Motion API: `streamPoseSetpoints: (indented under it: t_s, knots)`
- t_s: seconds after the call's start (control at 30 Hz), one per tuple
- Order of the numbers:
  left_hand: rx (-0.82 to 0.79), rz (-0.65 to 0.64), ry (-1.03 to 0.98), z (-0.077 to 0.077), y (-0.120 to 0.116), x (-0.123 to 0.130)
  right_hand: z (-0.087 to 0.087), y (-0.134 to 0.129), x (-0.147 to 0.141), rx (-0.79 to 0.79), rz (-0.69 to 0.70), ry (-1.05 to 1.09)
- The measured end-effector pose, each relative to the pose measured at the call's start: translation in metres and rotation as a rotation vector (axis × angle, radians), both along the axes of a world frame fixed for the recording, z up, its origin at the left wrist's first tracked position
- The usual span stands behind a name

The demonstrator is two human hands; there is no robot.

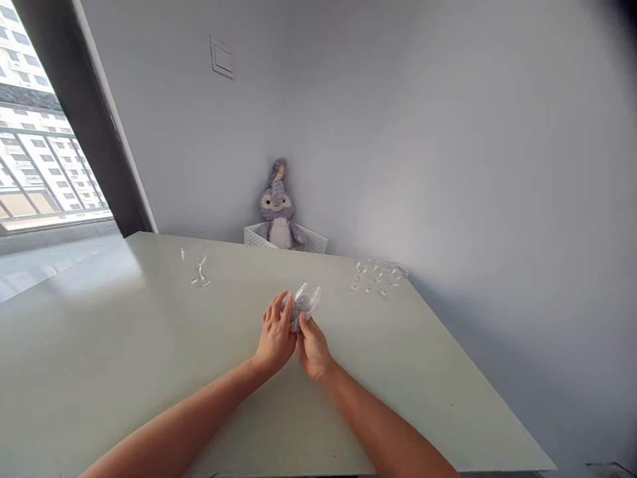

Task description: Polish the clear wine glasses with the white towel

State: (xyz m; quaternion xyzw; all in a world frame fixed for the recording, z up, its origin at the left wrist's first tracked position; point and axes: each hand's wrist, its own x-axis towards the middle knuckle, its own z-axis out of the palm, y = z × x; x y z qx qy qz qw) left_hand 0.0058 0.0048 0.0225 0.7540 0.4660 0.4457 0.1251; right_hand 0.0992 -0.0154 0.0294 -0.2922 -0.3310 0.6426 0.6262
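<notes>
Both my hands meet over the middle of the table, and a clear stemmed glass is tilted on its side between them. My left hand wraps its fingers around the glass from the left. My right hand pinches its lower part from below, and the stem is partly hidden by my fingers. Farther off to the left, a clear stemmed glass stands upright. A close group of 3 similar glasses stands upright near the table's right edge.
The pale green glossy table ends at a wall on the far and right sides. A white perforated basket at the far edge holds a purple plush rabbit. A window is at the upper left.
</notes>
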Motion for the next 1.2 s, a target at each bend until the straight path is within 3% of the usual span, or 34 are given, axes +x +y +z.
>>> streamPoseSetpoints:
  t_s: [0.1,0.17,0.27,0.37,0.43,0.5,0.57,0.67,0.73,0.83,0.97,1.2]
  knots:
    - [-0.256,-0.253,-0.14,0.004,0.0,-0.002,-0.001,0.001,0.012,-0.05,0.053,-0.026]
    - [-0.52,-0.439,-0.348,0.009,0.005,-0.007,0.0,0.002,0.022,-0.119,0.109,-0.042]
    - [-0.818,-0.605,-0.687,0.019,0.014,-0.018,0.003,0.002,0.035,-0.201,0.28,-0.048]
    - [-0.935,-0.74,-0.794,0.024,0.022,-0.026,0.003,0.003,0.042,-0.23,0.4,-0.069]
    - [-0.926,-0.775,-0.767,0.025,0.024,-0.028,0.004,0.004,0.044,-0.223,0.387,-0.165]
    - [-0.883,-0.714,-0.734,0.025,0.024,-0.027,0.004,0.004,0.045,-0.189,0.299,-0.375]
    - [-0.858,-0.619,-0.716,0.023,0.023,-0.024,0.004,0.003,0.046,-0.089,0.122,-0.697]
    - [-0.899,-0.5,-0.791,0.021,0.023,-0.021,0.002,-0.001,0.045,0.164,-0.198,-1.201]
    - [-0.958,-0.46,-0.895,0.021,0.025,-0.021,0.001,-0.005,0.044,0.345,-0.3,-1.437]
    - [-1.0,-0.415,-1.009,0.022,0.031,-0.026,0.003,-0.01,0.039,0.555,-0.249,-1.646]
    - [-0.908,-0.302,-1.127,0.021,0.04,-0.034,0.01,-0.014,0.03,0.692,-0.129,-1.772]
    - [-0.603,-0.161,-1.301,0.027,0.056,-0.051,0.007,-0.022,0.019,0.746,-0.025,-1.657]
